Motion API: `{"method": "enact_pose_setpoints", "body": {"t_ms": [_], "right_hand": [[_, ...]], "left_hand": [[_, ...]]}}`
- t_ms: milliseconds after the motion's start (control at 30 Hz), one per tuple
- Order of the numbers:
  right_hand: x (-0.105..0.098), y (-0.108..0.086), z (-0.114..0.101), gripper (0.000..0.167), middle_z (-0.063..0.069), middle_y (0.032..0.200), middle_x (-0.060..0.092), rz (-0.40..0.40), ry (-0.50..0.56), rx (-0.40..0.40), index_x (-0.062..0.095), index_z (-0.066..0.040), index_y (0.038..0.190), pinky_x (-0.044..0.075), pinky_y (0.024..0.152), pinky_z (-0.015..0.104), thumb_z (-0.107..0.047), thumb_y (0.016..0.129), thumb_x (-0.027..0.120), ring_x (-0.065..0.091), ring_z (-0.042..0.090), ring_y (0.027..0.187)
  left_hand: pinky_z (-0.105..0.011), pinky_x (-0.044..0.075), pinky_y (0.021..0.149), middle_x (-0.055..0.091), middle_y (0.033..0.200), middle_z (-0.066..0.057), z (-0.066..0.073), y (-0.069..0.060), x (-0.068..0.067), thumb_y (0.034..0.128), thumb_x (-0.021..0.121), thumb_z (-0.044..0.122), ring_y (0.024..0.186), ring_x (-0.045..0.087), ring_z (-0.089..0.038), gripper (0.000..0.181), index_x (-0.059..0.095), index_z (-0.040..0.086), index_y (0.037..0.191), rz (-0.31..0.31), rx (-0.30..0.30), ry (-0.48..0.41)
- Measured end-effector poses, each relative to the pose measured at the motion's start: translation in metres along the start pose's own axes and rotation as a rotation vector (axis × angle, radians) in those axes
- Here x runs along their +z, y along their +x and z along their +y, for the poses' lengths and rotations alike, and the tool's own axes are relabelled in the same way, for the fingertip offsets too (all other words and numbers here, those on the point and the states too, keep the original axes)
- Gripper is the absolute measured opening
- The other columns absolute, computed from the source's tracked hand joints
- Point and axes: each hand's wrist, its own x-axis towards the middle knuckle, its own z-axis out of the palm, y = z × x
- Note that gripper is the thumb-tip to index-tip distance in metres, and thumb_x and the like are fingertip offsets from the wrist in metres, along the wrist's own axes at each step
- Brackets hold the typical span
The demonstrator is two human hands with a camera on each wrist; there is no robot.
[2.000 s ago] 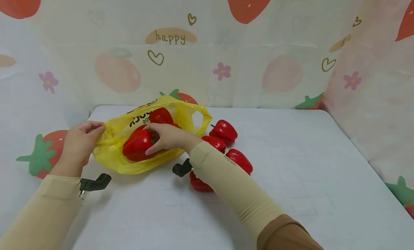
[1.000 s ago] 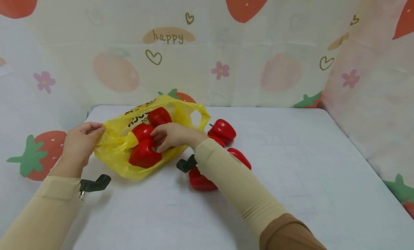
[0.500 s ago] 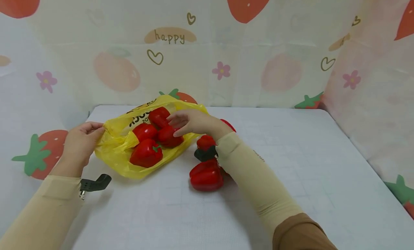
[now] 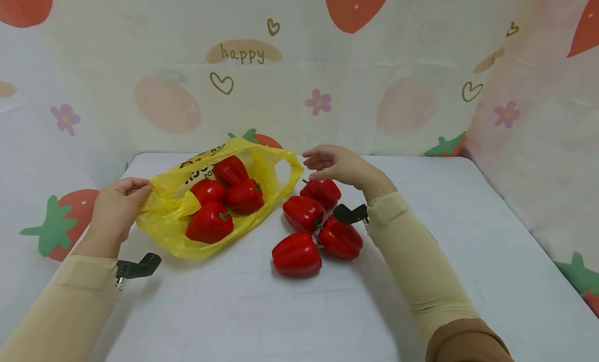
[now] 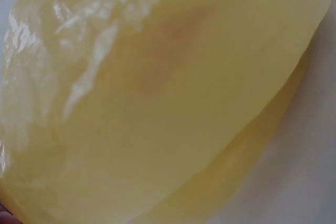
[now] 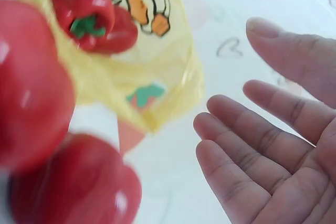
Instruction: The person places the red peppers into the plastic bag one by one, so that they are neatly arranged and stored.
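Left hand (image 4: pixel 114 206) pinches yellow bag (image 4: pixel 168 236) at left; loose-fingered, empty right hand (image 4: pixel 347 167) hovers near pepper (image 4: pixel 323 193) mid-frame; tabletop (image 4: pixel 486 237) spreads to right edge.

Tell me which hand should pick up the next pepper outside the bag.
Probably the right hand: it is empty, fingers spread, close to the loose red peppers, while the left hand grips the edge of the yellow bag.

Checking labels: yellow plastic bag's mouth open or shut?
Open: four glossy red bell peppers show inside the yellow plastic bag, its edge held by the left hand.
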Motion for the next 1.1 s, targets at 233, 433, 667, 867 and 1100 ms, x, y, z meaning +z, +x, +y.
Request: {"method": "enact_pose_setpoints", "body": {"t_ms": [233,433,667,867,1100], "right_hand": [[-0.010,-0.032,0.027,0.050,0.012,0.124,0.055,-0.005,0.015,0.039,0.049,-0.013,0.130,0.044,0.092,0.042,-0.017,0.083,0.067,0.051,0.028,0.115],[-0.005,-0.056,0.046,0.052,0.013,0.124,0.055,-0.037,0.048,0.030,0.048,-0.009,0.130,0.042,0.095,0.042,-0.016,0.083,0.067,0.049,0.031,0.116],[0.009,-0.076,0.063,0.053,0.015,0.129,0.050,-0.071,0.097,0.032,0.048,-0.009,0.129,0.037,0.099,0.044,-0.019,0.082,0.069,0.045,0.032,0.122],[0.024,-0.085,0.071,0.062,0.012,0.131,0.048,-0.109,0.114,0.048,0.042,-0.009,0.135,0.038,0.099,0.043,-0.017,0.080,0.070,0.043,0.028,0.123],[0.038,-0.093,0.081,0.077,0.003,0.129,0.046,-0.099,0.043,0.142,0.037,-0.022,0.138,0.047,0.089,0.039,-0.022,0.073,0.077,0.041,0.025,0.120]], "left_hand": [[-0.009,0.046,0.064,0.052,0.110,-0.007,0.000,-0.001,0.001,0.0936,0.046,0.038,0.087,0.049,-0.014,0.044,0.051,0.006,0.124,0.007,-0.001,-0.002],[-0.010,0.046,0.064,0.053,0.108,-0.005,-0.001,0.000,0.001,0.0933,0.047,0.038,0.087,0.049,-0.014,0.044,0.051,0.006,0.123,0.004,-0.003,-0.007],[-0.009,0.046,0.064,0.054,0.107,-0.004,0.000,0.000,0.001,0.0930,0.047,0.038,0.086,0.050,-0.012,0.043,0.052,0.006,0.121,0.013,0.006,-0.012],[-0.010,0.047,0.065,0.053,0.108,-0.004,0.000,0.001,0.002,0.0928,0.048,0.039,0.087,0.050,-0.014,0.044,0.052,0.006,0.122,0.012,0.000,-0.016],[-0.011,0.047,0.064,0.055,0.099,0.002,-0.002,0.002,0.001,0.0922,0.049,0.039,0.083,0.050,-0.011,0.042,0.053,0.006,0.118,0.011,0.018,-0.027]]}}
